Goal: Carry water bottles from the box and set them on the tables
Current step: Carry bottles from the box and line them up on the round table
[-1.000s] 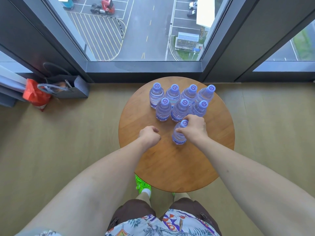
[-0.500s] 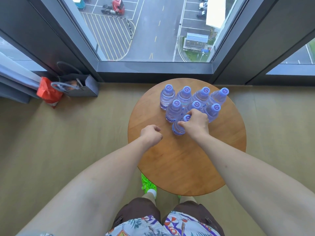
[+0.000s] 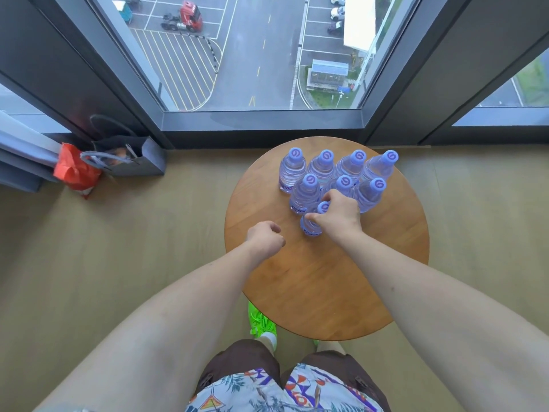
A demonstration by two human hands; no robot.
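Nearest, below the table (image 3: 326,292), one bright green shoe (image 3: 263,324) shows at its near edge, above brown shorts (image 3: 237,364) and a patterned shirt hem.

Two bare forearms reach over the round wooden table. The left hand (image 3: 265,238) hovers at the table's left edge, curled into a loose fist and holding nothing. The right hand (image 3: 338,217) is further in, toward the table's middle, with its fingers (image 3: 315,217) wrapped around the neck of one bottle (image 3: 312,226) just under the cap. This held bottle stands on the tabletop, nearest of the group.

Eight bottles stand on the table in all, every one clear with a purple cap. Beyond the held one comes a row of three (image 3: 306,193) — the middle one partly hidden by the right hand — and beyond that, at the table's far edge, a row of four (image 3: 292,169). The bottles stand close together; whether they touch cannot be told.

Left of the table, well apart on the floor by the window, sits one grey paper bag (image 3: 142,160) with handles, and just beside it one red plastic bag (image 3: 74,171).

Past the table's far edge rises the window frame (image 3: 261,120); through the glass, a road and parking bays lie far below — with one red truck (image 3: 185,17).
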